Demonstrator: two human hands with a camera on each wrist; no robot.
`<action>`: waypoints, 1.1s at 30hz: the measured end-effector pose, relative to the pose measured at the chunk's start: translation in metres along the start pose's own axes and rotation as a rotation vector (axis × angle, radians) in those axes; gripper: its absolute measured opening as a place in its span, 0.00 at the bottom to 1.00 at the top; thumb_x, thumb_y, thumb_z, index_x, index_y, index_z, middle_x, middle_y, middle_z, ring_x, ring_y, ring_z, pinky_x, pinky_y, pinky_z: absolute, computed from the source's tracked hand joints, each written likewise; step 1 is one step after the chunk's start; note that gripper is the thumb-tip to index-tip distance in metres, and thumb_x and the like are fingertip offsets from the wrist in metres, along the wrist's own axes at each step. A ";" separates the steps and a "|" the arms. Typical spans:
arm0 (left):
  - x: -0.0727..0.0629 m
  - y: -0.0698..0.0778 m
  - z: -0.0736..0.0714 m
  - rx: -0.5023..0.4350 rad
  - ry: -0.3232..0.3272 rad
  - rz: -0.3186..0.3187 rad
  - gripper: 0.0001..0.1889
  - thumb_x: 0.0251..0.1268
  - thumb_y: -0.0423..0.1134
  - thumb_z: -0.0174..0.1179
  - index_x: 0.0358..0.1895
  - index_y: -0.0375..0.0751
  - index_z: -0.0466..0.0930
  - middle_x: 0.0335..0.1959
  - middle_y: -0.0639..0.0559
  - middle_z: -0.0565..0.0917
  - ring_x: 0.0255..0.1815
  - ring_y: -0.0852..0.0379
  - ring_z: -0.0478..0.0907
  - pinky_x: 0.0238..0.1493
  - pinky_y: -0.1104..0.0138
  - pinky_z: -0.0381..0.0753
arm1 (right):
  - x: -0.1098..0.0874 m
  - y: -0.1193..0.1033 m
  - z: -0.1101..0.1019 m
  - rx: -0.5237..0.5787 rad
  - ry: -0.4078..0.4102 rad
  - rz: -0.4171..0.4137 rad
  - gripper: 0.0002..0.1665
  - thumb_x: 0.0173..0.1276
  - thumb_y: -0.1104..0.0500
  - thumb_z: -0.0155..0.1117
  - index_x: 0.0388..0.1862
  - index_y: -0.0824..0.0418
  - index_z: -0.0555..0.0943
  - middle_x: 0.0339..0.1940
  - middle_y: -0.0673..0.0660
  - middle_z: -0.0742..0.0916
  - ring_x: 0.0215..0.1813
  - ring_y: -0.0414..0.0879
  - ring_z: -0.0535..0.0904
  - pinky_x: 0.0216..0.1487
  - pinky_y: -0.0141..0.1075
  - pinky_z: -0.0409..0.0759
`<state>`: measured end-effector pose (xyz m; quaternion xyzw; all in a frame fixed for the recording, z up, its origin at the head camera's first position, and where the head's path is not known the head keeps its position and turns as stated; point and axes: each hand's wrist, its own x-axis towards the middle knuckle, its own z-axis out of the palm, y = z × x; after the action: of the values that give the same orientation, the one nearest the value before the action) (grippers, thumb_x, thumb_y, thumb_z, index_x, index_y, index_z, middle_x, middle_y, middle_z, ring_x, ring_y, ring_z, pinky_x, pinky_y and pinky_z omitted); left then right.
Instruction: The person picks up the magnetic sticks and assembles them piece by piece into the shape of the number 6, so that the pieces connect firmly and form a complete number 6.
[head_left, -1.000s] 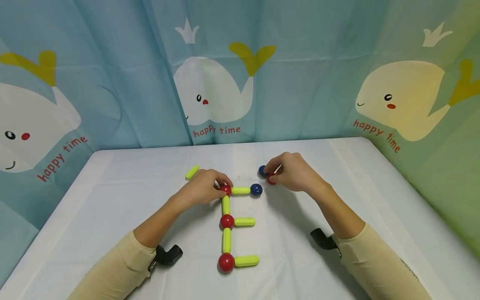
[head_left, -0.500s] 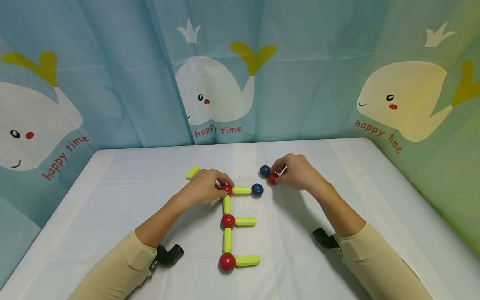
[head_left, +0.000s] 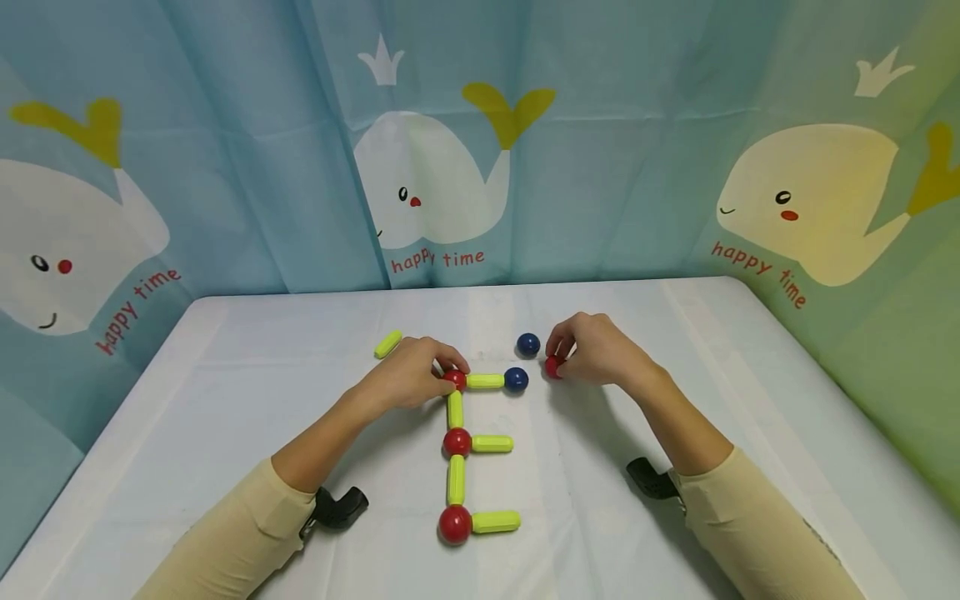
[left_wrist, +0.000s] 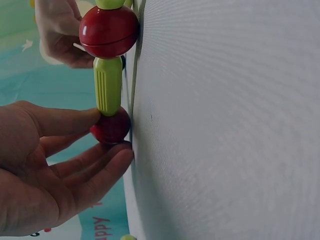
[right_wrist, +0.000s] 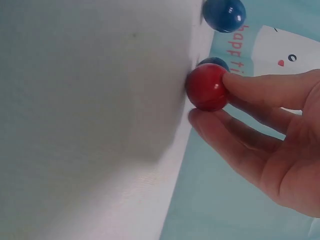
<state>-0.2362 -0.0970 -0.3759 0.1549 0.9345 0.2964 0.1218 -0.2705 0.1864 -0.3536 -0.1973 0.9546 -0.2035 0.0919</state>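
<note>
A spare stick (head_left: 387,344) lies by your left hand (head_left: 408,372), which pinches the far corner ball (head_left: 456,380) of the joined frame (head_left: 456,479). Two branches (head_left: 496,522) end bare, seemingly unfinished; past a loose blue ball (head_left: 528,345), your right hand (head_left: 597,350) pinches an unattached red ball (head_left: 553,367).

Head view: fingers of the left hand (head_left: 408,372) are covering part of the top red ball (head_left: 456,382), the right hand (head_left: 596,348) is hiding one side of the loose red ball (head_left: 552,367), edges are cutting off both sleeves (head_left: 232,533) and the leftmost whale print (head_left: 67,242). Left wrist: top edge is clipping a green stick (left_wrist: 110,4), bottom edge is leaving only a green scrap (left_wrist: 128,238), too small to tell. Right wrist: loose red ball is blocking most of one blue ball (right_wrist: 215,61), top edge is trimming a second blue ball (right_wrist: 224,14).
</note>
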 end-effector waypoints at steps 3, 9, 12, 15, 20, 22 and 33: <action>0.001 -0.001 -0.001 0.003 -0.001 -0.001 0.11 0.67 0.35 0.70 0.51 0.50 0.90 0.49 0.50 0.88 0.43 0.54 0.81 0.38 0.67 0.83 | -0.002 0.000 -0.002 0.000 -0.030 -0.005 0.11 0.54 0.69 0.71 0.35 0.57 0.89 0.30 0.49 0.91 0.41 0.49 0.80 0.38 0.37 0.76; 0.001 -0.002 0.000 0.010 0.001 0.006 0.11 0.67 0.36 0.70 0.51 0.50 0.91 0.48 0.51 0.88 0.43 0.54 0.81 0.38 0.68 0.82 | -0.007 -0.005 -0.003 0.015 -0.100 -0.027 0.10 0.53 0.68 0.75 0.33 0.55 0.88 0.31 0.48 0.91 0.40 0.46 0.81 0.39 0.36 0.76; 0.001 -0.003 0.000 0.013 0.005 0.012 0.11 0.67 0.36 0.71 0.50 0.50 0.91 0.48 0.51 0.88 0.42 0.55 0.81 0.37 0.68 0.82 | -0.009 -0.009 -0.004 0.016 -0.139 -0.037 0.10 0.53 0.67 0.76 0.32 0.55 0.87 0.31 0.48 0.91 0.39 0.45 0.80 0.39 0.37 0.76; 0.001 -0.003 0.000 0.013 0.006 0.017 0.11 0.67 0.36 0.71 0.50 0.50 0.91 0.48 0.50 0.88 0.42 0.55 0.81 0.36 0.68 0.81 | -0.011 -0.012 -0.004 0.019 -0.191 -0.044 0.10 0.54 0.66 0.77 0.32 0.54 0.87 0.31 0.47 0.90 0.38 0.45 0.80 0.39 0.36 0.75; 0.001 -0.005 -0.001 0.008 0.009 0.027 0.11 0.67 0.36 0.70 0.50 0.50 0.91 0.47 0.50 0.88 0.42 0.55 0.81 0.36 0.68 0.81 | -0.014 -0.017 -0.002 0.044 -0.273 -0.106 0.10 0.53 0.68 0.76 0.32 0.55 0.87 0.30 0.48 0.89 0.37 0.46 0.81 0.38 0.37 0.76; 0.001 -0.005 -0.001 0.007 0.009 0.030 0.11 0.67 0.36 0.71 0.50 0.50 0.91 0.47 0.50 0.89 0.42 0.55 0.81 0.37 0.68 0.81 | -0.015 -0.020 -0.001 0.055 -0.302 -0.133 0.11 0.53 0.68 0.76 0.31 0.55 0.86 0.30 0.48 0.89 0.36 0.46 0.81 0.37 0.37 0.77; 0.004 -0.007 -0.003 0.010 0.003 0.030 0.11 0.66 0.36 0.71 0.50 0.50 0.91 0.48 0.50 0.89 0.43 0.55 0.81 0.38 0.67 0.82 | -0.017 -0.035 0.007 0.103 -0.440 -0.251 0.11 0.56 0.69 0.76 0.31 0.55 0.85 0.30 0.48 0.87 0.33 0.41 0.82 0.34 0.33 0.80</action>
<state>-0.2422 -0.1023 -0.3779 0.1690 0.9338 0.2936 0.1153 -0.2413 0.1613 -0.3433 -0.3487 0.8681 -0.2139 0.2812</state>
